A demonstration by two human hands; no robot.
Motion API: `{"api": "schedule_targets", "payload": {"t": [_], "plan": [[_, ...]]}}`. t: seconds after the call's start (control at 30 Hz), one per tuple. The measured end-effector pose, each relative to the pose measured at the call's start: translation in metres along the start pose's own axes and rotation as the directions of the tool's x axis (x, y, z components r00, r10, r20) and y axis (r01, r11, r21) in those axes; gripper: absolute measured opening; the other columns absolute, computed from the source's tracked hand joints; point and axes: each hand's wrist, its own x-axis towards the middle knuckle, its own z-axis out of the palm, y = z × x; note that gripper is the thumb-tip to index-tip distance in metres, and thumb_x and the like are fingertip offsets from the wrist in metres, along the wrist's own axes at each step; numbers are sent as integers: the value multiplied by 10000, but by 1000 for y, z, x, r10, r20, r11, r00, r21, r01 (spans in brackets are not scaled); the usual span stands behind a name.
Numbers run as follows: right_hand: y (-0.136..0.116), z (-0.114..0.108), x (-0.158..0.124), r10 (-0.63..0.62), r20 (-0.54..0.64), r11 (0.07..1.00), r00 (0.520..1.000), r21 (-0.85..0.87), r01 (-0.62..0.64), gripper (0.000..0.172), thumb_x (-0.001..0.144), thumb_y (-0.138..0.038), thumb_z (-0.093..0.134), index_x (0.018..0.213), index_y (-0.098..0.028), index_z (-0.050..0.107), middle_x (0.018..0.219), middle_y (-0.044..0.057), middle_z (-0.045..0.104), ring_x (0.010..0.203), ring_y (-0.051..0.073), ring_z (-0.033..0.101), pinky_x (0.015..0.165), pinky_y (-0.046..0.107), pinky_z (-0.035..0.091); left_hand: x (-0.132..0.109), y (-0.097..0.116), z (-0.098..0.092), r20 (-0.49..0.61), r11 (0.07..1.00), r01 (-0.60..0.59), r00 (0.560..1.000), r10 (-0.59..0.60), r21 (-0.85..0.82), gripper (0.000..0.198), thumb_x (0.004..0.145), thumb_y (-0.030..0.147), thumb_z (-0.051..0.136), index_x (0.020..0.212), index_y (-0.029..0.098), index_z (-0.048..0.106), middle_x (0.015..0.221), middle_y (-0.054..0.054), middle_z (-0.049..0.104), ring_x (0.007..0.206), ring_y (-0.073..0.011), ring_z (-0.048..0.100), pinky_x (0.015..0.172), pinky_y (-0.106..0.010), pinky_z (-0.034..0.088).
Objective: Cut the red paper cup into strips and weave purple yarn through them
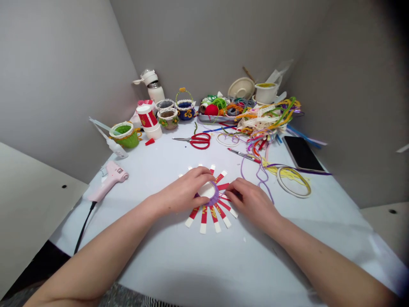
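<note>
A paper cup (207, 189), cut into red-and-white strips that splay out like rays, lies on the white table. Purple cord (214, 199) is wound around its round base. My left hand (188, 189) is closed on the cup's left side, thumb at the near rim and fingers over the far strips. On the right, my right hand (247, 198) pinches close to the strips. The loose purple cord trails up to this hand and seems to be in its fingertips, which are partly hidden.
Red scissors (200, 140), a pen (244, 155) and a ribbon roll (294, 182) lie beyond the cup. A pink glue gun (110, 179) is at left, a phone (303, 153) at right. Small decorated baskets (126, 135) and a tray of yarn (217, 118) stand behind.
</note>
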Motion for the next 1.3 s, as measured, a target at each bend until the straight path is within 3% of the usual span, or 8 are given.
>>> {"api": "schedule_targets", "payload": {"t": [0.2,0.4,0.7,0.87,1.07,1.17,1.23,1.3], "plan": [[0,-1,0,12,23,1000,1000,15,-13,163,954,-209,522,879,-202,667,864,32,628,817,175,607,719,291,438,1,4,6,7,987,94,995,-95,127,404,866,250,676,1243,175,552,1190,-124,608,1134,-298,570,971,-461,488],[1,-2,-1,4,19,1000,1000,25,-5,152,943,-188,534,887,-199,675,863,32,625,815,173,604,724,292,444,3,12,16,-75,966,177,983,-165,188,355,856,290,684,1172,174,570,1123,-117,636,1043,-295,601,910,-453,505],[5,-15,-5,-172,4,977,985,129,170,152,970,-168,508,962,-210,654,957,54,619,871,168,609,767,289,473,-2,-10,-1,15,978,32,999,-36,208,307,922,178,598,1220,215,536,1248,-106,628,1211,-294,552,1035,-497,426],[-5,-22,-11,-336,164,937,927,159,311,189,957,-129,489,908,-200,657,888,49,620,809,161,591,718,273,462,-3,-20,-6,23,980,26,999,-32,200,332,915,131,584,1223,246,540,1277,-76,630,1254,-283,531,1087,-519,373],[-17,-22,-21,-393,323,917,861,69,393,198,903,-91,509,769,-184,622,817,34,587,721,145,550,630,255,403,-2,-20,-6,38,983,26,999,-34,183,323,919,137,576,1223,241,537,1281,-77,628,1257,-282,531,1107,-535,355],[-18,-18,-22,-287,275,945,918,-77,318,185,885,-102,514,737,-186,585,791,30,576,704,153,540,613,270,373,-1,-20,-8,50,986,11,999,-20,167,319,915,130,574,1219,223,539,1276,-93,619,1239,-277,533,1094,-511,385],[-15,-16,-20,-148,189,972,971,-156,178,177,888,-125,511,733,-189,568,766,27,567,702,161,545,619,278,372,0,-20,-9,52,990,-12,999,5,140,313,909,122,571,1206,216,546,1262,-96,618,1218,-268,538,1075,-479,414],[-11,-15,-16,-36,119,985,992,-162,55,173,907,-157,502,753,-192,573,772,27,574,714,166,559,635,282,386,1,-20,-9,49,993,-32,998,26,114,309,905,113,564,1198,211,550,1260,-96,618,1207,-261,541,1069,-464,423]]}}
